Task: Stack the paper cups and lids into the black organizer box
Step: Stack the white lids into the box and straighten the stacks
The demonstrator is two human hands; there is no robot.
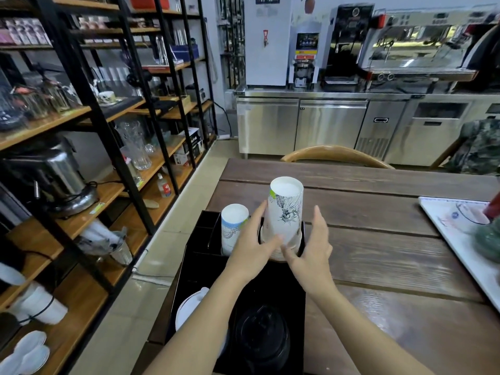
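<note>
The black organizer box point(194, 255) stands at the left end of the wooden table. In its far right slot sits an upside-down stack of white printed paper cups point(285, 209). A shorter upside-down cup stack point(233, 226) fills the slot to its left. My left hand point(253, 244) rests against the tall stack's lower left side, fingers spread. My right hand point(311, 249) hovers at its lower right with fingers apart, the thumb touching the stack's base. Black lids point(261, 336) lie in the near right compartment, white lids point(189, 307) in the near left one.
A white tray point(460, 239) with a cup and a dark green object lies at the table's right edge. A wooden chair back point(335, 155) stands behind the table. Shelving with glassware and cups runs along the left. Steel counters and coffee machines line the back.
</note>
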